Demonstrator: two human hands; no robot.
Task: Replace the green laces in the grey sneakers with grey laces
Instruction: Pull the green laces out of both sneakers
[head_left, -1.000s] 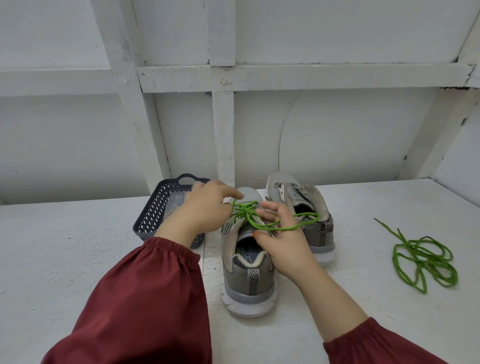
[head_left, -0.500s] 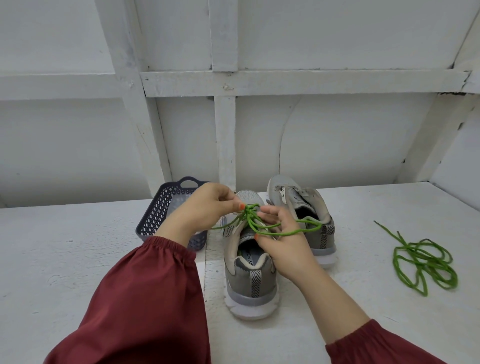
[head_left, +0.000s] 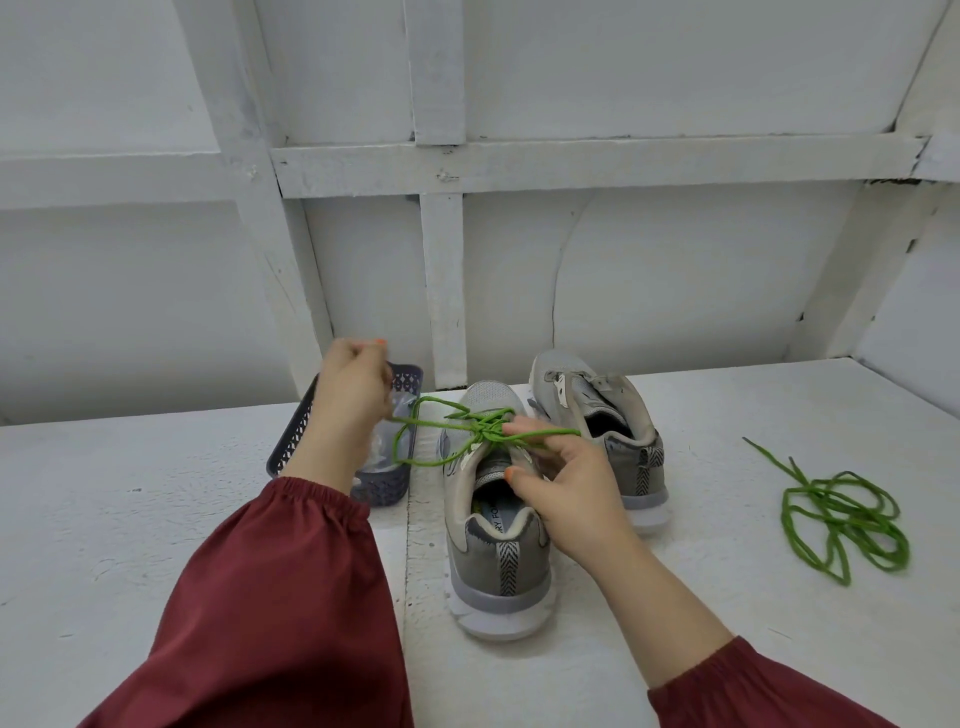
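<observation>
A strand of the green lace is pinched in the left hand and stretched above the basket. Its tangle is gripped by the curled fingers of the right hand, over the near sneaker. Another lace is laid loose on the table.

Quick rundown of the setup: white painted table, rough finish, seam running front to back near middle. Near sneaker, grey, sits just right of seam, heel toward front edge, toe pointing at back edge, green lace knotted on top. Far sneaker, also grey, just beside it on right, set further back, same heading. Dark slotted basket left of seam, toward back edge. Loose green lace in messy heap toward right edge, well apart from sneakers.
</observation>
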